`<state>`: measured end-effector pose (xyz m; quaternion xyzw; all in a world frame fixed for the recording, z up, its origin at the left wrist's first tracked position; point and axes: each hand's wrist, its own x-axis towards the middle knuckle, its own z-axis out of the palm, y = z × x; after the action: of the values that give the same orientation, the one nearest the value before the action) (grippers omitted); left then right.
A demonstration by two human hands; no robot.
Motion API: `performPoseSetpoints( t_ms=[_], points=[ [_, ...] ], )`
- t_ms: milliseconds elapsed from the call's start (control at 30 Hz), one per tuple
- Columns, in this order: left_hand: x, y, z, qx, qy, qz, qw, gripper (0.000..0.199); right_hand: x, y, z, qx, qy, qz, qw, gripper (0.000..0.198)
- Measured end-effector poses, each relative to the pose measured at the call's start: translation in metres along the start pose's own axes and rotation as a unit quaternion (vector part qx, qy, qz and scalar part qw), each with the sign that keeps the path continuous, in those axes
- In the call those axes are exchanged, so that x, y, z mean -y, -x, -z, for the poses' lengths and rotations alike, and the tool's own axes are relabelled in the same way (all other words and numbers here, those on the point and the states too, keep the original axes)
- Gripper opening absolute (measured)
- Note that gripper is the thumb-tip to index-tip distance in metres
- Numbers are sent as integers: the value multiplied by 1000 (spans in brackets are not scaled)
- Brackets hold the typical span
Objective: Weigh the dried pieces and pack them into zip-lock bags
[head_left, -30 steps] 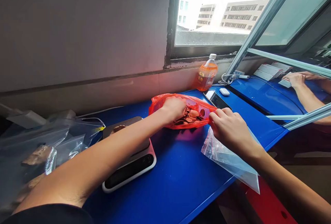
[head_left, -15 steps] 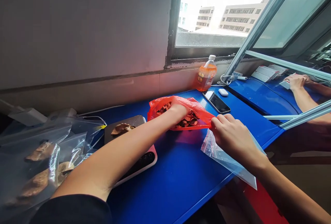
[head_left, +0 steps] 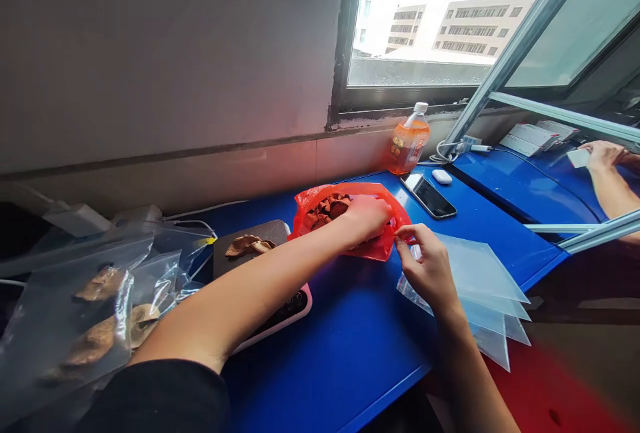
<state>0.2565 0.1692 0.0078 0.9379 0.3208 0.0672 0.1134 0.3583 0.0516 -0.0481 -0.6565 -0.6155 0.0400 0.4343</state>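
My left hand (head_left: 367, 218) was stretched forward with the forearm crossing over the scale (head_left: 260, 286), fingers curled down inside the mouth of the red bag (head_left: 350, 216). It was closed on brown dried pieces (head_left: 327, 208) in the bag, though the fingertips were hidden by the plastic, so I could not tell how much it held. My right hand (head_left: 427, 266) lay just to the right of that grip, thumb and forefinger pinched on the near edge of the red bag, the wrist bent back toward me. Under the right palm a fan of clear bags (head_left: 480, 280) spread to the right, hanging over the table's edge.

A few brown pieces (head_left: 249, 244) sat on the scale's dark plate, left of my left hand. Further left, filled clear pouches (head_left: 100, 313) lay in a heap.

Beyond the grip stood a bottle (head_left: 409, 143) of orange drink; its label was too small to read. A phone (head_left: 430, 196) lay face up between the bottle and my right hand, with a white case (head_left: 442, 176) just behind it. No writing anywhere was legible.

The table (head_left: 350, 346) was glossy blue, set against a grey wall under an open window (head_left: 440, 26) showing pale buildings. Far right, another person's hand (head_left: 603, 156) held a white card over a neighbouring blue table.
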Motion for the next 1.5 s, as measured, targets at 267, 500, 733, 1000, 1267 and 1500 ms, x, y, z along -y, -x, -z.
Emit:
performPoseSetpoints(
  t_ms=[267, 500, 733, 1000, 1267, 1500],
  points=[
    [-1, 100, 47, -37, 15, -87, 995, 26, -17, 10, 1, -12, 19, -52, 998, 20],
    [64, 209, 55, -156, 261, 260, 916, 25, -15, 11, 5, 7, 41, -38, 998, 19],
    [42, 275, 26, -305, 192, 360, 861, 27, 108, 76, -7, -7, -37, 208, 977, 36],
    [20, 352, 10, -213, -9, 224, 951, 18, 120, 90, -61, 402, -52, 450, 796, 22],
    [27, 360, -13, -41, -21, 240, 970, 25, 102, 96, -55, 305, -65, 391, 866, 28],
    [12, 333, 14, -192, 5, 108, 975, 18, 128, 45, -74, 141, -96, 384, 907, 22]
  ],
)
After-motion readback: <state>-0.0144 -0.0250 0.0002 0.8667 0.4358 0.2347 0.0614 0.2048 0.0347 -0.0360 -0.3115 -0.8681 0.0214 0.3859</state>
